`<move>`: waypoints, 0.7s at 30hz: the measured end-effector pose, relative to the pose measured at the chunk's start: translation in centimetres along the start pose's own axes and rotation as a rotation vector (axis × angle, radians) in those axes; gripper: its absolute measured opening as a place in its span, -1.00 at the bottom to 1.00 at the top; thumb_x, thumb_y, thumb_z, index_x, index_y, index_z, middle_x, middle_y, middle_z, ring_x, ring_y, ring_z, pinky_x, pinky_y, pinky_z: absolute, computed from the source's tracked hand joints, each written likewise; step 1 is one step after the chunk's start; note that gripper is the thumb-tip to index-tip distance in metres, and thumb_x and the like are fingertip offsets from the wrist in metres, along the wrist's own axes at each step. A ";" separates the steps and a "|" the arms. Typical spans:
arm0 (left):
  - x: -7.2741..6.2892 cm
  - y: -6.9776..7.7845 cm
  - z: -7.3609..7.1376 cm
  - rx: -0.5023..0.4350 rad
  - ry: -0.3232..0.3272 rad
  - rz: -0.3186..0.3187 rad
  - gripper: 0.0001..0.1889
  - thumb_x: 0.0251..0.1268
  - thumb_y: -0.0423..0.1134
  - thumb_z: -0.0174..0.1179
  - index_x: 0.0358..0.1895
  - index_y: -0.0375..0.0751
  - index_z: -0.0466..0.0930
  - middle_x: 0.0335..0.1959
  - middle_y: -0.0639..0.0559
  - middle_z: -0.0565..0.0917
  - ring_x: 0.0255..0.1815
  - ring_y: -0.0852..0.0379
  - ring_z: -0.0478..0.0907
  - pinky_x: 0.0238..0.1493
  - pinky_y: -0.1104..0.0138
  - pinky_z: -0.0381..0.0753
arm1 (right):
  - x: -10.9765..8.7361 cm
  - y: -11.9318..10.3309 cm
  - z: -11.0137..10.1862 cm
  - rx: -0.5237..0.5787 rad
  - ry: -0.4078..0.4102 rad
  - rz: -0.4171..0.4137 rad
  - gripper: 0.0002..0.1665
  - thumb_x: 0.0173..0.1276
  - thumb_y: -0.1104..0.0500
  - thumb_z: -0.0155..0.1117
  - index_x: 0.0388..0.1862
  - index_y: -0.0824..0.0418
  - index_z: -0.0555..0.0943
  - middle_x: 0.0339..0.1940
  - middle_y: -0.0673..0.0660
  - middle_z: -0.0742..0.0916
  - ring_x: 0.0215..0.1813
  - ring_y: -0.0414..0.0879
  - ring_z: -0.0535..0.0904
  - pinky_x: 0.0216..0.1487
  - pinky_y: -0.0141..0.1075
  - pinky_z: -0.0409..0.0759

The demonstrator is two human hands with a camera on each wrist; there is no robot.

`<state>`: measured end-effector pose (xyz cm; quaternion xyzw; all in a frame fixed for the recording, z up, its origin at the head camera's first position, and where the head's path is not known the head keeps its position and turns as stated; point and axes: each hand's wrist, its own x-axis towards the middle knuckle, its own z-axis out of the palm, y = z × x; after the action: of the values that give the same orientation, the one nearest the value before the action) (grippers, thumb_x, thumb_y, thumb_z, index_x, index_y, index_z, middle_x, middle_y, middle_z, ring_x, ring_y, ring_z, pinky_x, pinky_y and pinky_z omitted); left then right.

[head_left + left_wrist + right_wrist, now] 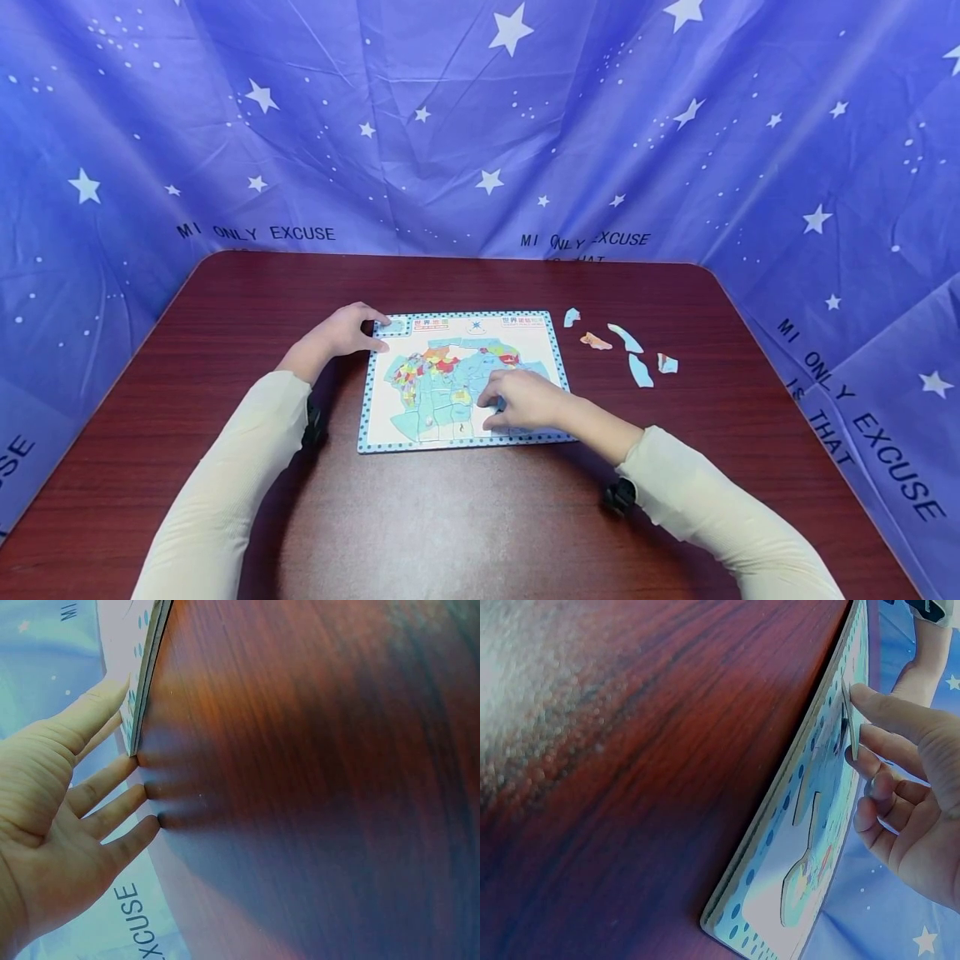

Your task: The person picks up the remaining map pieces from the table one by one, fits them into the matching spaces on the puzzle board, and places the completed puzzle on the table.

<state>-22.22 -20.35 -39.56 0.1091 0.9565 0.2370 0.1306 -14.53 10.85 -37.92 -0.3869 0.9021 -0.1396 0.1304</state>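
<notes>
A world map jigsaw puzzle board (386,375) with a dotted blue border lies flat on the table. My left hand (347,329) rests at its upper left corner, the thumb on the border and the other fingers fairly straight beside the edge. Over the lower right of the map, my right hand (528,398) pinches a thin puzzle piece (853,724) between thumb and fingertips. In the right wrist view this piece stands tilted against the board's surface. Its printed side is mostly hidden. Fitted pieces cover much of the map, and white gaps show near the right hand.
Right of the board lie several loose pieces: a small blue one (572,317), an orange one (596,341), two long pale blue ones (640,371) and a red-and-blue one (667,363). The dark red table (420,525) ends at a purple starred curtain (450,125).
</notes>
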 end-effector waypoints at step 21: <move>0.0 -0.1 0.1 -0.004 0.003 -0.002 -0.46 0.13 -0.13 0.32 0.18 -0.25 0.49 0.33 -0.33 0.27 0.30 -0.24 0.25 0.28 -0.07 0.31 | -0.1 0.3 0.5 0.015 -0.004 -0.028 -0.61 0.09 -0.03 0.43 -0.10 0.07 0.70 -0.23 -0.07 0.66 -0.21 -0.27 0.53 -0.17 -0.37 0.51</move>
<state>-22.20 -20.38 -39.63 0.1075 0.9563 0.2389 0.1296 -14.47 11.07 -38.53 -0.3988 0.8952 -0.1475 0.1331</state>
